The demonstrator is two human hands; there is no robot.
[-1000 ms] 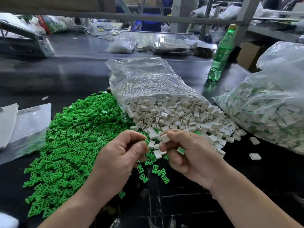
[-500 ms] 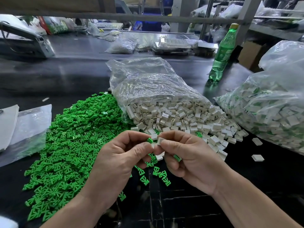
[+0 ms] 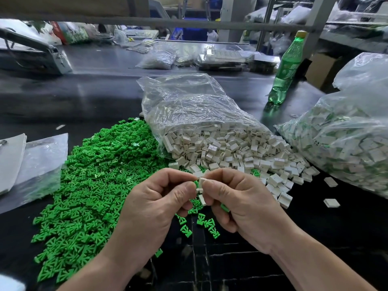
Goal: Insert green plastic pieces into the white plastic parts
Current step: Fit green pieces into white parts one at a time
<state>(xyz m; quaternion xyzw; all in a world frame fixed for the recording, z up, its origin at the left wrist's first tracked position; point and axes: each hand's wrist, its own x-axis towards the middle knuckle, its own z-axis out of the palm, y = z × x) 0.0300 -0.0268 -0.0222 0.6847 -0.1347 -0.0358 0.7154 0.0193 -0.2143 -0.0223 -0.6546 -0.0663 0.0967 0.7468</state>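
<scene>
My left hand and my right hand meet fingertip to fingertip above the dark table. My right hand pinches a small white plastic part. My left hand pinches a green plastic piece, which sits against that part and is mostly hidden by my fingers. Another green piece shows under my right hand's curled fingers. A big pile of green pieces lies to the left. White parts spill out of an open clear bag just beyond my hands.
A second clear bag of white parts with green showing lies at right, with two loose white parts beside it. A green bottle stands behind. Flat plastic bags lie at left. A few loose green pieces sit under my hands.
My hands have come together: the left brought the green piece up against the white part held by the right. Both hands rose slightly.
</scene>
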